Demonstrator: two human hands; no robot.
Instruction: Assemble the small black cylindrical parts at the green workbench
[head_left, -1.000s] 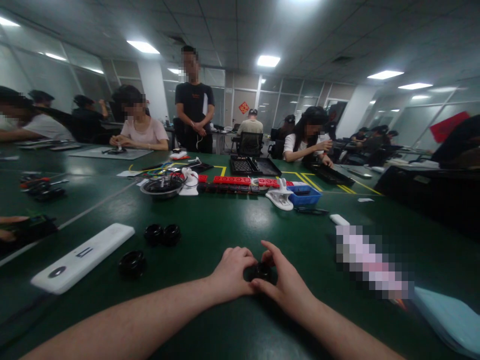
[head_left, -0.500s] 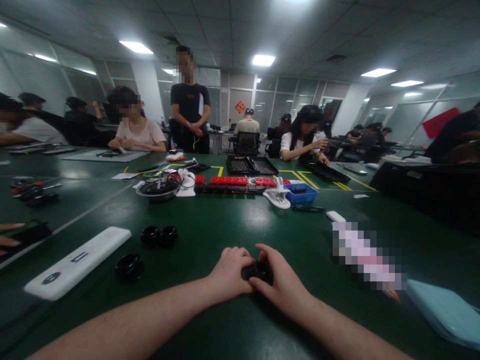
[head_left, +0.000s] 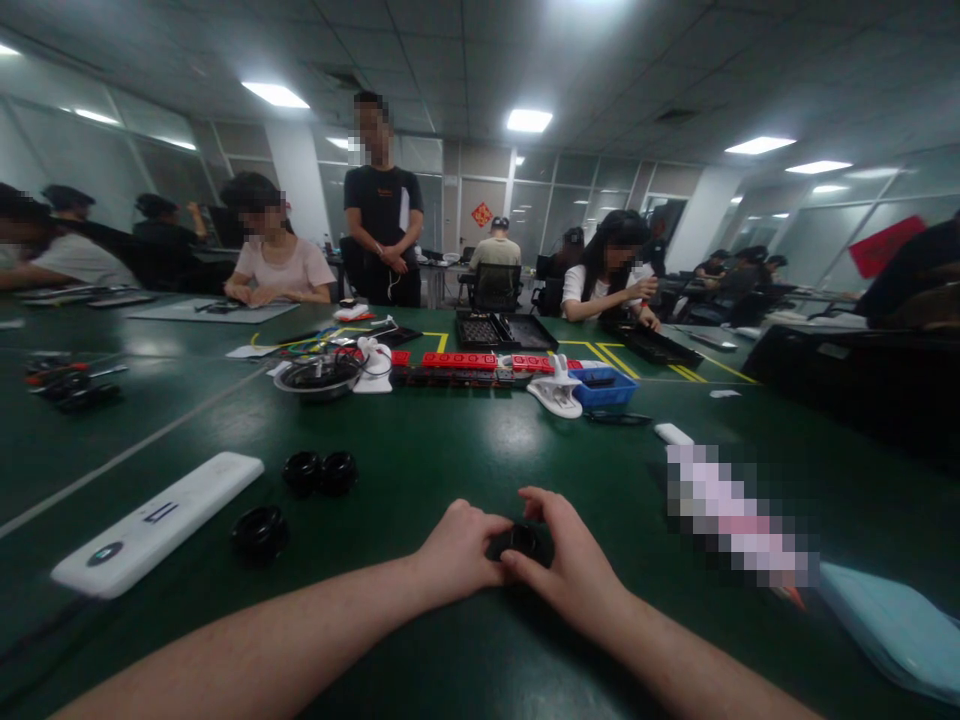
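Low over the green table, my left hand has its thumb and fingers closed on the left side of a small round black part. From the right, my right hand curves around the same part, thumb against its near side and forefinger arched over the far side. My fingers hide some of the part. To the left stand a pair of black ring-shaped parts side by side, and another black ring-shaped part sits nearer to me.
A white power strip lies at the left. Farther back are a round tray, white clamps, red strips and a blue bin. At the right lie a blurred pink item and a light blue packet. People sit across the table.
My right forefinger has shifted slightly around the black part, which both hands still hold. At the far left, another person's hand and a dark object have left the view.
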